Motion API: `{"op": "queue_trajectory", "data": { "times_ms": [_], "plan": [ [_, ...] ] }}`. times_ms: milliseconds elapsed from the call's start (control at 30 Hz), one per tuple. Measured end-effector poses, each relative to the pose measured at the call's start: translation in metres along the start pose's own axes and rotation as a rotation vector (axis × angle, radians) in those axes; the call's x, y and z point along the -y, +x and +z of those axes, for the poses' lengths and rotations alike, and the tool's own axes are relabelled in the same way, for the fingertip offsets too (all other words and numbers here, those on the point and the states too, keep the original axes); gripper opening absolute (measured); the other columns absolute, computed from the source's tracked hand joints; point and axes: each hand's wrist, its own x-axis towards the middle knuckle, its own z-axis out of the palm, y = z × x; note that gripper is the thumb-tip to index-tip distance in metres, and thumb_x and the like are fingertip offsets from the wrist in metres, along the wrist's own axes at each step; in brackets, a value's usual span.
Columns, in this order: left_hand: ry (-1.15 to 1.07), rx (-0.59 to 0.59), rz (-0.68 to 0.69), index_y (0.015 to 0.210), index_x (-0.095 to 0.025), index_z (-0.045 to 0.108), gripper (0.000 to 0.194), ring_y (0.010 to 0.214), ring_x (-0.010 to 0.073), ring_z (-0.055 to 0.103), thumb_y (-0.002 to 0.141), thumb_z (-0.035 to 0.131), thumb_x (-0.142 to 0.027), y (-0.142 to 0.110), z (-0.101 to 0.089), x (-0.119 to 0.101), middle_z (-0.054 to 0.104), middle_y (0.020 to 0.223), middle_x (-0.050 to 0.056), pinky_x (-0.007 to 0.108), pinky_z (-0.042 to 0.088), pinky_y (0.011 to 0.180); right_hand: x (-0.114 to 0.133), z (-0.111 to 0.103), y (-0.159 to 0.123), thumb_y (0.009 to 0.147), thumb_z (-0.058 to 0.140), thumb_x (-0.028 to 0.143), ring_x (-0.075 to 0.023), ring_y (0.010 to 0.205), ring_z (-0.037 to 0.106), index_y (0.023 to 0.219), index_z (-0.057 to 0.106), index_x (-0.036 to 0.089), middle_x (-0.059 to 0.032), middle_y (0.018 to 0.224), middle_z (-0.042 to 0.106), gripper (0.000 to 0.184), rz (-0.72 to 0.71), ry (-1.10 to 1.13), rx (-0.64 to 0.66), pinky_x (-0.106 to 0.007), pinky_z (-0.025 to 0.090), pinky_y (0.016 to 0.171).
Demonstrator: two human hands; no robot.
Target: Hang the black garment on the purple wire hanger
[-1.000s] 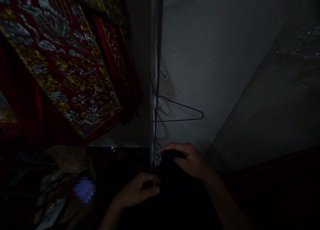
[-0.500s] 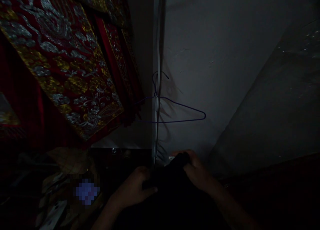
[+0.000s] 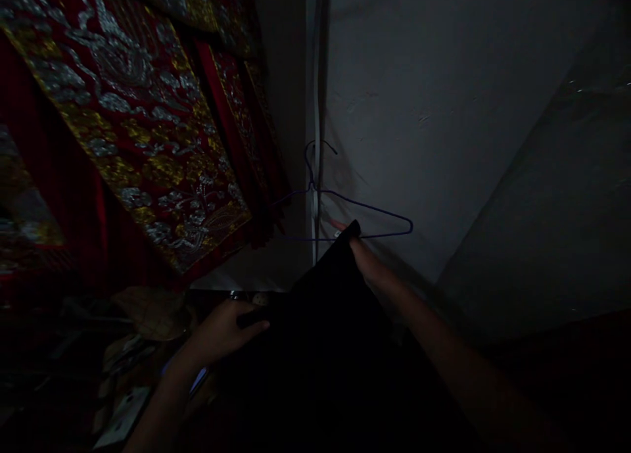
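A black garment (image 3: pixel 315 348) hangs stretched between my two hands; its exact kind is lost in the dark. My left hand (image 3: pixel 229 328) grips its upper left edge, thumb on top. Higher up, my right hand (image 3: pixel 362 252) is closed on the garment's other upper corner, just in front of a thin purple wire hanger (image 3: pixel 377 213). The hanger is suspended against the wall corner. Part of its lower bar is hidden behind the raised cloth, and its left end fades into the dark beside red fabric.
Red embroidered cloth (image 3: pixel 162 131) with gold and silver patterns hangs at the left. A pale cable (image 3: pixel 317 78) runs down the wall corner. Behind is a grey wall (image 3: pixel 404 91). Cluttered items, including a light-coloured bag-like thing (image 3: pixel 152 311), lie low at the left.
My right hand has risen with its corner of the garment up to the hanger's lower bar. My left hand has moved left and slightly up, so the cloth is spread wider.
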Motion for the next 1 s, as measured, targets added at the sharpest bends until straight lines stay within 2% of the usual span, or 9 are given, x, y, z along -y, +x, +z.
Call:
{"op": "queue_trajectory", "data": {
  "times_ms": [67,167,300,400,500,600,767,900,1000],
  "plan": [
    [0.003,-0.111,0.09,0.081,-0.019,0.075,0.027,0.085,0.0225,0.069,0.091,0.063,-0.041,-0.006,-0.005,-0.005,0.077,0.089,0.005,0.03,0.051,0.079,-0.008,-0.002,0.006,0.09,0.036,0.07,-0.0266,0.084,0.065,0.08,0.071,0.022,-0.0077,0.079,0.07,0.061,0.021,-0.071,0.062,-0.035,0.051,0.074],
    [-0.072,-0.264,0.209,0.071,-0.018,0.068,0.027,0.082,0.0191,0.067,0.092,0.062,-0.035,-0.02,-0.01,-0.014,0.074,0.086,0.005,0.027,0.051,0.075,-0.013,-0.017,0.003,0.083,0.048,0.072,-0.0186,0.055,0.049,0.053,0.05,0.023,-0.002,0.053,0.05,0.057,0.005,-0.156,-0.053,-0.029,0.036,0.051],
    [0.118,-0.212,0.284,0.058,-0.019,0.055,0.04,0.064,0.015,0.058,0.093,0.062,-0.037,-0.025,-0.02,-0.016,0.057,0.061,0.0,0.026,0.048,0.065,-0.005,-0.044,-0.009,0.077,0.056,0.07,-0.0107,0.047,0.033,0.049,0.04,0.023,0.0027,0.05,0.033,0.057,-0.075,-0.171,-0.198,-0.026,0.023,0.045],
    [0.313,-0.178,0.244,0.073,-0.02,0.066,0.027,0.076,0.0196,0.064,0.093,0.06,-0.037,-0.011,-0.031,-0.008,0.067,0.073,0.003,0.032,0.051,0.079,0.005,-0.056,-0.016,0.077,0.059,0.067,-0.0091,0.046,0.031,0.05,0.04,0.022,0.0037,0.05,0.031,0.056,-0.117,-0.206,-0.144,-0.025,0.022,0.044],
    [0.34,-0.267,0.244,0.103,-0.023,0.07,0.021,0.106,0.0254,0.065,0.093,0.052,-0.026,0.004,-0.043,-0.004,0.073,0.109,0.007,0.04,0.05,0.096,0.012,-0.058,-0.024,0.079,0.059,0.065,-0.0085,0.045,0.031,0.05,0.039,0.022,0.0038,0.05,0.032,0.056,-0.124,-0.219,-0.084,-0.025,0.022,0.044],
    [0.312,-0.411,0.321,0.101,-0.022,0.067,0.023,0.121,0.0279,0.058,0.089,0.048,-0.021,0.012,-0.052,-0.015,0.07,0.115,0.008,0.043,0.047,0.104,0.015,-0.057,-0.031,0.082,0.058,0.061,-0.0082,0.045,0.03,0.05,0.041,0.021,0.0039,0.049,0.033,0.053,-0.125,-0.209,-0.082,-0.025,0.021,0.043],
    [0.172,-0.533,0.364,0.085,-0.021,0.059,0.012,0.095,0.0219,0.062,0.092,0.049,-0.024,0.026,-0.059,-0.061,0.065,0.096,0.004,0.034,0.051,0.087,0.017,-0.044,-0.041,0.085,0.058,0.053,-0.0095,0.047,0.036,0.055,0.049,0.019,0.003,0.05,0.04,0.046,-0.119,-0.207,-0.066,-0.024,0.024,0.045],
    [0.179,-0.634,0.359,0.107,-0.021,0.059,0.018,0.098,0.0207,0.062,0.091,0.053,-0.022,0.051,-0.058,-0.092,0.065,0.104,0.004,0.033,0.048,0.089,0.025,-0.023,-0.052,0.089,0.055,0.052,-0.0124,0.05,0.046,0.061,0.056,0.018,0.0007,0.054,0.051,0.044,-0.088,-0.187,0.026,-0.025,0.032,0.046],
    [0.194,-0.754,0.322,0.121,-0.022,0.057,0.028,0.096,0.0199,0.063,0.093,0.055,-0.027,0.065,-0.06,-0.1,0.065,0.103,0.003,0.032,0.049,0.087,0.034,-0.022,-0.06,0.094,0.051,0.043,-0.0191,0.069,0.065,0.084,0.069,0.018,-0.0049,0.075,0.07,0.032,-0.174,-0.213,0.024,-0.028,0.048,0.06]
  ]
}}
